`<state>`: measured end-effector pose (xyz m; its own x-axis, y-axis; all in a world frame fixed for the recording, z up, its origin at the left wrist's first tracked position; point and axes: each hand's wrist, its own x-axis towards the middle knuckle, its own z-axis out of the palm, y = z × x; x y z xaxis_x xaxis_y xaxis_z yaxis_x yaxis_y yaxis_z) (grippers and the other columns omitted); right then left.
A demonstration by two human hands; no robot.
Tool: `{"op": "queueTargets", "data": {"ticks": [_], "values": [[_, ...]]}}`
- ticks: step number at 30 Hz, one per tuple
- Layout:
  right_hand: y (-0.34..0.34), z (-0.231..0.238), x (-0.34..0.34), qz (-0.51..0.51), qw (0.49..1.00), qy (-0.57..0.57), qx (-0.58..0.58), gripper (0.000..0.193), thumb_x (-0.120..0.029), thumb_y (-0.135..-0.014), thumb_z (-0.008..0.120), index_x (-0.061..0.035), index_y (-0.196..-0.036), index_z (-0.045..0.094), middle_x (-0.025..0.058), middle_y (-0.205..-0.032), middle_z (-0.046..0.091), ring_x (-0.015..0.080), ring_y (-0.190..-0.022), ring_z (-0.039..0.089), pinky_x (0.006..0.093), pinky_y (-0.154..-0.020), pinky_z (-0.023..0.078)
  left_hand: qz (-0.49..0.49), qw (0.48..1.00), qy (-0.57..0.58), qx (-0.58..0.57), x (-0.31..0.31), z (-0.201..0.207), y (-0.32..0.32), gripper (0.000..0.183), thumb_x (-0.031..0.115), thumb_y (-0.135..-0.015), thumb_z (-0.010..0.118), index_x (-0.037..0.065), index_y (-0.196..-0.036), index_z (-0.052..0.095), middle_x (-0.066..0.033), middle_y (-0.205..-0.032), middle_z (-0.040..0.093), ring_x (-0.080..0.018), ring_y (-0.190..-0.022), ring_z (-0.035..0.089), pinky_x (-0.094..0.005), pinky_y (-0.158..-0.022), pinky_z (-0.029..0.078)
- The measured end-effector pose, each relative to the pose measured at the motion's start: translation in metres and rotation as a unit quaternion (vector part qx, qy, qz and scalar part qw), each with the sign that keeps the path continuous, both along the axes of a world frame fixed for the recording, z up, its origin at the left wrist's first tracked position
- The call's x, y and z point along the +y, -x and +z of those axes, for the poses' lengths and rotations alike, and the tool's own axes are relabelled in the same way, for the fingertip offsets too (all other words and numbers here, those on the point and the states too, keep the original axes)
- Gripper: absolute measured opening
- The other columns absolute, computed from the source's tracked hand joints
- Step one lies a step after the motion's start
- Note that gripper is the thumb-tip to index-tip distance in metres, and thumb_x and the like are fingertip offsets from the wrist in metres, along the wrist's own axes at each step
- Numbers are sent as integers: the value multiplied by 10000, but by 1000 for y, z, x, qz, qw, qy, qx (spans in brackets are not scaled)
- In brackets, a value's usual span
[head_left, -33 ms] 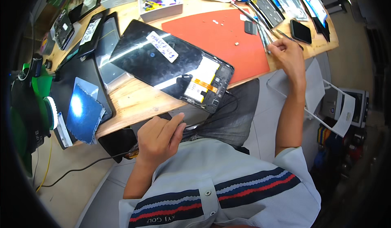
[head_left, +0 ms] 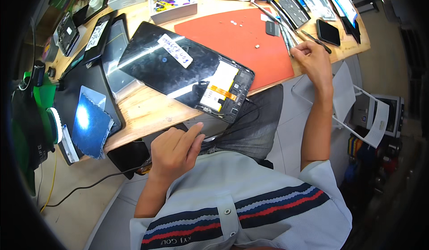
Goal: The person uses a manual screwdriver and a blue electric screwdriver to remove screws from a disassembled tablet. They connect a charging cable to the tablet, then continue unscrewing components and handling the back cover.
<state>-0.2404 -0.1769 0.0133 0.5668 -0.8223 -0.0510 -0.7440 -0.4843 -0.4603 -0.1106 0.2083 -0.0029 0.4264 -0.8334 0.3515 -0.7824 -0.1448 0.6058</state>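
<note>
The opened tablet [head_left: 185, 69] lies face down across the near edge of my wooden bench [head_left: 147, 111], its black back carrying a white handwritten label [head_left: 175, 50] and its lower corner uncovered, showing a pale panel with an orange flex strip [head_left: 223, 92]. Just beyond the tablet sits the red work mat [head_left: 250, 40] with a few tiny white bits scattered on it. Past the mat's far corner lie a row of thin metal tools [head_left: 286, 22] and a dark phone [head_left: 328, 32]. Left of the tablet rests a second dark slab [head_left: 114, 49], and further left a blue cloth [head_left: 91, 125] on a black pad. Behind the tablet stands a white parts tray [head_left: 172, 0].

My left hand [head_left: 176, 152] hangs below the tablet's near corner, off the bench, fingers loosely curled, forefinger stretched toward the tablet, holding nothing and touching nothing. My right hand [head_left: 313, 58] is raised at the mat's right edge, fingers pinched together; whether something thin sits between them I cannot tell, since it is too small to make out. Cables under the tablet's corner vanish behind my lap.
</note>
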Motion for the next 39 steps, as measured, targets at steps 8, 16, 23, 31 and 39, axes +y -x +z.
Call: {"op": "queueTargets", "data": {"ticks": [8,16,23,31,39], "values": [[3,-15,2,-12,999,37,-20,323,-333,-842,764,-17,-908,787,98,-785,758,236,-738,728,365,-733,554,-28,999,9,-24,-29,1,12,388,41,-772,842,12,-1148,753,-99,-980,667,-289,-907,644,-390,-771,517],[21,-14,5,-85,970,83,-212,209,-180,-870,811,-2,-962,749,19,-723,671,80,-667,625,274,-614,494,-50,998,-19,-17,-50,-1,17,447,68,-774,852,-1,-1195,719,-188,-1331,650,-405,-1309,593,-483,-1037,517],[21,-10,13,-32,881,2,-471,214,-108,-981,770,38,-1101,671,52,-917,724,94,-771,708,214,-645,553,-77,993,-85,-29,-85,-3,20,663,308,-870,817,-21,-1402,599,-222,-1474,536,-436,-1363,510,-515,-1108,449],[10,-29,-2,4,833,-86,-547,231,-23,-1046,624,21,-1208,464,255,-1219,710,281,-1012,770,299,-848,634,-55,987,-134,-72,-106,-6,24,783,447,-859,799,10,-1465,563,-219,-1470,486,-421,-1306,462,-537,-1089,398],[23,-68,9,54,947,204,-243,164,-47,-886,779,-81,-968,640,100,-1195,781,196,-930,745,370,-927,503,-43,989,-110,-95,-102,-13,24,751,441,-850,807,39,-1447,590,-211,-1450,525,-404,-1300,491,-525,-1074,436]]}}
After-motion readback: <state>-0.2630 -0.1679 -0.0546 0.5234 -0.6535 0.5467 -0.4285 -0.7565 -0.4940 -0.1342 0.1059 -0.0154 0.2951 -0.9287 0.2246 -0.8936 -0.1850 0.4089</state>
